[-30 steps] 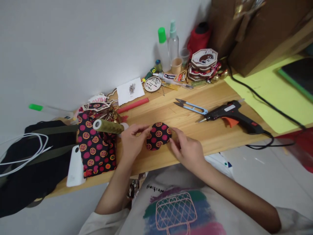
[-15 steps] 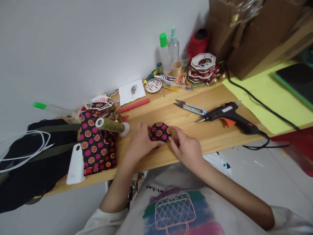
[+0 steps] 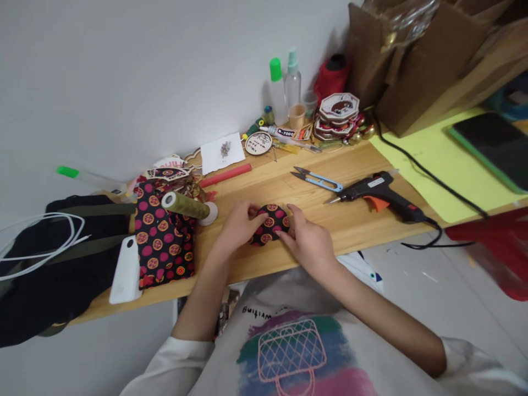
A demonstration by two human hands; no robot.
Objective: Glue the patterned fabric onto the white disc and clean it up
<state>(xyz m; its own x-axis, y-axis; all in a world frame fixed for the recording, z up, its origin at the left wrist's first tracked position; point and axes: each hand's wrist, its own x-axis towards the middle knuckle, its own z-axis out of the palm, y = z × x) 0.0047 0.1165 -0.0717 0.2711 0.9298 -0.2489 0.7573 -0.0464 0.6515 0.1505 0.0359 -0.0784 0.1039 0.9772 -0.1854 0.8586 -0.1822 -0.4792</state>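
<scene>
A small round piece of black cloth with red and orange dots (image 3: 271, 221) lies on the wooden table (image 3: 350, 220) in front of me. My left hand (image 3: 237, 226) pinches its left edge, thumb over the cloth. From the right, my right hand (image 3: 307, 242) presses its fingers onto the other edge, covering part of the piece. Both hands are closed on the cloth piece.
A larger piece of the same dotted fabric (image 3: 163, 242) lies left, with a spool of olive thread (image 3: 187, 207) and a white device (image 3: 126, 272). Thread snips (image 3: 315, 179) and a black glue gun (image 3: 377, 193) lie to the right. Bottles (image 3: 284, 85), glue tube and patches line the wall.
Both hands closed in further over the round cloth piece, which now shows less of its surface. The view shifted slightly.
</scene>
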